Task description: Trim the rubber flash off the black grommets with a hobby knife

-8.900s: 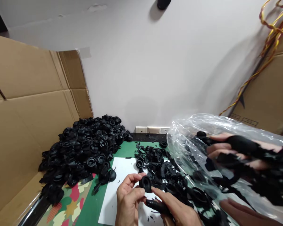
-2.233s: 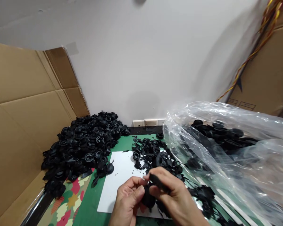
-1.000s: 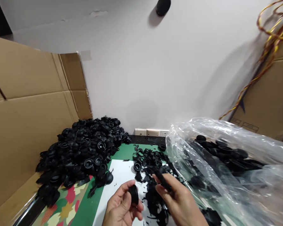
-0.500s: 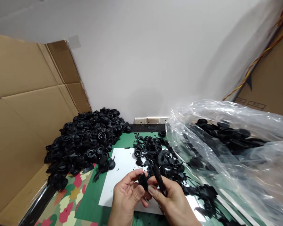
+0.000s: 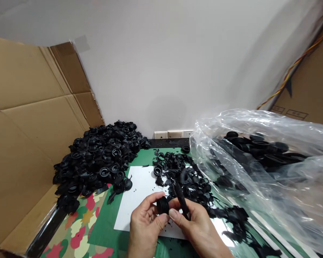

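My left hand [image 5: 147, 221] grips a small black ribbed rubber piece [image 5: 163, 205] between thumb and fingers, its ridged side showing. Close beside it, my right hand [image 5: 196, 224] holds a slim black pen-like tool [image 5: 181, 197], which slants up and away from the palm. The right thumb and fingertips also touch the right side of the ribbed piece. Whether the tool has a blade cannot be made out. Both hands are above the white sheet [image 5: 140, 186], which lies on a green mat [image 5: 101, 229].
A large heap of black rubber pieces [image 5: 102, 157] rises at the left against a cardboard wall [image 5: 27, 118]. Black scraps [image 5: 193, 182] are strewn behind and right of my hands. A clear plastic bag [image 5: 247, 193] with black parts inside lies at the right. Wall sockets [image 5: 174, 134] are behind.
The ribbed piece has been turned between my fingers, and my left thumb has moved up against its lower edge. The pen-like tool stays in my right hand. The view has shifted slightly.
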Available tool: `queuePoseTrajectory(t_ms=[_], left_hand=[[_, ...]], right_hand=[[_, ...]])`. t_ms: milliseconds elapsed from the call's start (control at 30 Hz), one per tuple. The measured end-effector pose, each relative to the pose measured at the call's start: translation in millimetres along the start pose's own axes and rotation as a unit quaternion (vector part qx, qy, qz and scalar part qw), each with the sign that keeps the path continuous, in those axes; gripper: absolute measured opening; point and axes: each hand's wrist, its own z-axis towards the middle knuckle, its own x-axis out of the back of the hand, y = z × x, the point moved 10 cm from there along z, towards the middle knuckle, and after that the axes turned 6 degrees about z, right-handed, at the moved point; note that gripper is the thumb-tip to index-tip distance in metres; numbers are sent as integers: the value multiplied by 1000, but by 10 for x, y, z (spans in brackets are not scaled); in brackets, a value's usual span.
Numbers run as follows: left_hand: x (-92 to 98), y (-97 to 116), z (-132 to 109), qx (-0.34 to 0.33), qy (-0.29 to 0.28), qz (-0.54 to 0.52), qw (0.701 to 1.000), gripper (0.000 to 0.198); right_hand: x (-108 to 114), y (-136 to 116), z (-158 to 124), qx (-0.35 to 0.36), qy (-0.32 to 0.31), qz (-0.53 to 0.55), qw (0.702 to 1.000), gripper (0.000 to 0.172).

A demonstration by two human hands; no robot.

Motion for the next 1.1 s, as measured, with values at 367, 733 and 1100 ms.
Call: queuePoseTrajectory(t_ms=[367, 733, 1100], left_hand=[[-78, -194, 5, 127, -89, -237, 959, 34], [-100, -198, 19, 123, -119, -268, 948, 33], [-113, -165, 13, 130, -114, -276, 945, 31]], right_hand=[[-89, 5, -11, -6, -14, 75, 997, 34], [-23, -60, -1, 23, 28, 28, 999, 39], [51, -79, -17, 13, 51, 47, 998, 42]])
